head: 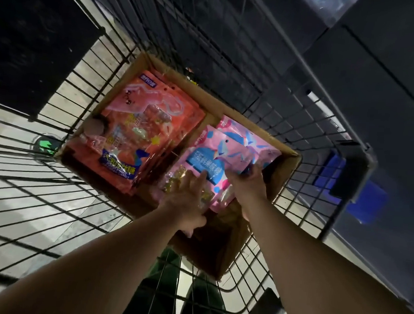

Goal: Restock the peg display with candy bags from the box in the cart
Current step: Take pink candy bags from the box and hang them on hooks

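Pink candy bag (215, 162): lies in our box (286, 172), under both hands.
Left hand (186, 199): fingers spread flat on it.
Right hand (247, 181): grip holding its right edge.

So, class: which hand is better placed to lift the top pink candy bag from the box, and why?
The right hand: its fingers already curl over the top pink candy bag's edge. The left hand only lies flat on it, fingers straight.
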`<state>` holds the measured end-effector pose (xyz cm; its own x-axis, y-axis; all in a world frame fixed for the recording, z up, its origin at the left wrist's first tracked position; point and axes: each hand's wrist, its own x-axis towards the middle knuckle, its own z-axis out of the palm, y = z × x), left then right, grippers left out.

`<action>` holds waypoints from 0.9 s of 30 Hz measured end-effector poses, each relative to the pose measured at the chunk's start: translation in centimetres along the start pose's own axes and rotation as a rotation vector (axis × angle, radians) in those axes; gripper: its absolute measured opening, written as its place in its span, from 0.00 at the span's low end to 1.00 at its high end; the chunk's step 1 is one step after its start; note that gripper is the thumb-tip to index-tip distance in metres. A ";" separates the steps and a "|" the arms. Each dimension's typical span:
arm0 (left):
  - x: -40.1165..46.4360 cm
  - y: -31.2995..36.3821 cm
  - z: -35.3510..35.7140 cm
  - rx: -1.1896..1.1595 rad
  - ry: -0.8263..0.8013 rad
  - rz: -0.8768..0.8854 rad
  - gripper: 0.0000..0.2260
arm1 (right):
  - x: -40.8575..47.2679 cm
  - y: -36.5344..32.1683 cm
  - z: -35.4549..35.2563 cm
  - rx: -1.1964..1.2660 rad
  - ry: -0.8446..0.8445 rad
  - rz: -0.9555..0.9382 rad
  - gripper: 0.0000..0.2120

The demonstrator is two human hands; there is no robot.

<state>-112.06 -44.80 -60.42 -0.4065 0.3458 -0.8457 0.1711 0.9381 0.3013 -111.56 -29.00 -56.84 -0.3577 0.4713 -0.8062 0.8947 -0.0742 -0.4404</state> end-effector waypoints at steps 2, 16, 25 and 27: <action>-1.4 0.6 -0.7 0.022 -0.017 0.060 0.53 | 0.8 0.5 0.2 0.210 0.023 0.062 0.44; 7.0 3.5 -9.9 -0.899 0.319 -0.129 0.19 | 0.3 3.7 -1.1 0.043 0.112 -0.032 0.05; 8.8 2.6 -11.2 -1.027 0.115 -0.121 0.15 | 0.3 4.1 -0.9 0.123 0.079 -0.054 0.18; 7.6 2.4 -11.4 -1.100 0.065 -0.111 0.12 | -0.2 3.8 -1.1 0.173 0.083 -0.049 0.17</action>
<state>-124.95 -39.64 -61.08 -0.4223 0.2286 -0.8772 -0.7471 0.4602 0.4796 -107.81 -28.44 -57.92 -0.3699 0.5488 -0.7497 0.8151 -0.1957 -0.5453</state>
